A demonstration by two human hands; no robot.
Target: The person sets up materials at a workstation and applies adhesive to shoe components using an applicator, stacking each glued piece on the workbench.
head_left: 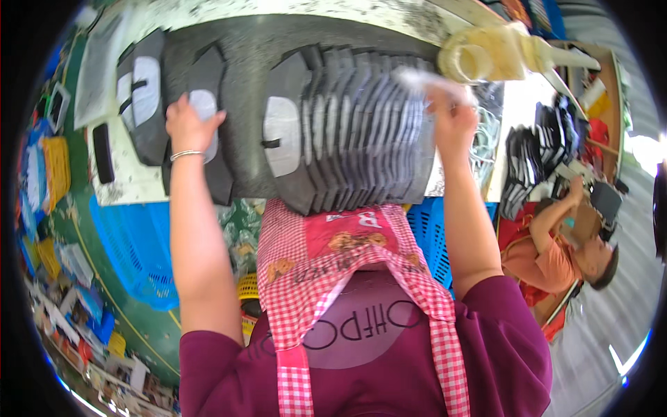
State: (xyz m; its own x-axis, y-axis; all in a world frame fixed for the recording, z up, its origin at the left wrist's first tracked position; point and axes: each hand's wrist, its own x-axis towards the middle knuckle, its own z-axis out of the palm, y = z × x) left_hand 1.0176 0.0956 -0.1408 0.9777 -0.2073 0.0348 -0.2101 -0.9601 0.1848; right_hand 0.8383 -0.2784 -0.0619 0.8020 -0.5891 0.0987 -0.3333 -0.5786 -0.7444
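My left hand lies on a dark grey angular flat piece at the left of the table. Its thumb is spread from the fingers, next to a light grey rounded patch on that piece. At the right, my right hand is closed on a whitish, elongated object, smeared by motion, so its kind is unclear. Between my hands lies a long overlapping row of similar dark pieces with light patches. To the left of my left hand, a few more such pieces overlap.
A dark mat covers the white table. A black phone-like slab lies at its left edge. A yellowish container stands far right. Blue baskets sit below. A co-worker sits at the right beside more dark pieces.
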